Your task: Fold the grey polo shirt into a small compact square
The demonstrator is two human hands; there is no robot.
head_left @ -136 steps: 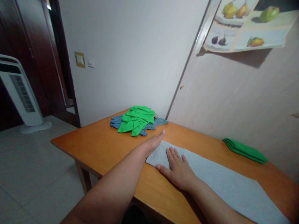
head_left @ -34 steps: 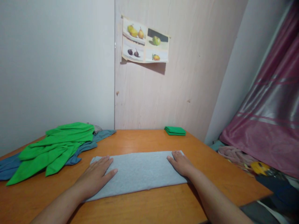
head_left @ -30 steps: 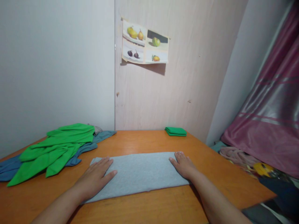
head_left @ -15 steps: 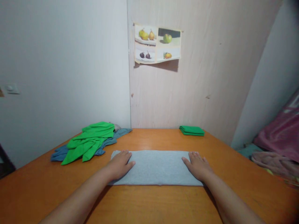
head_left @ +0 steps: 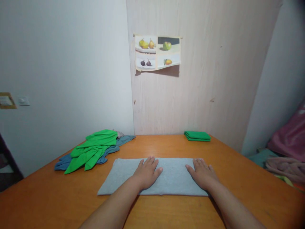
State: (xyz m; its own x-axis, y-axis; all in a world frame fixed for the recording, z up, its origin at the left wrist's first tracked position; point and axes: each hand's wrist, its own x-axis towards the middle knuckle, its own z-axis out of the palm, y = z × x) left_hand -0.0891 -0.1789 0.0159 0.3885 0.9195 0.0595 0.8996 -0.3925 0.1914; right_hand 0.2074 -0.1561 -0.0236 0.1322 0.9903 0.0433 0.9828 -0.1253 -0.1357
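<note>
A light grey cloth (head_left: 172, 181), folded into a long flat rectangle, lies across the table in front of me. My left hand (head_left: 148, 173) rests flat near the middle of it, fingers spread and palm down. Over the cloth's right end lies my right hand (head_left: 203, 173), also palm down with the thumb apart from the fingers. Neither hand grips anything. The cloth's left end is uncovered, and its right edge is partly hidden under my right hand and wrist.
At the table's (head_left: 152, 211) back left is a loose heap with a bright green cloth (head_left: 95, 148) over a blue cloth (head_left: 63, 162). A neatly folded green cloth (head_left: 197, 136) sits at the back right. Fruit pictures (head_left: 157, 53) hang on the wall behind.
My left hand has moved right, from the grey cloth's left end to near its middle. My right hand stays at the right end. The camera view has shifted slightly.
</note>
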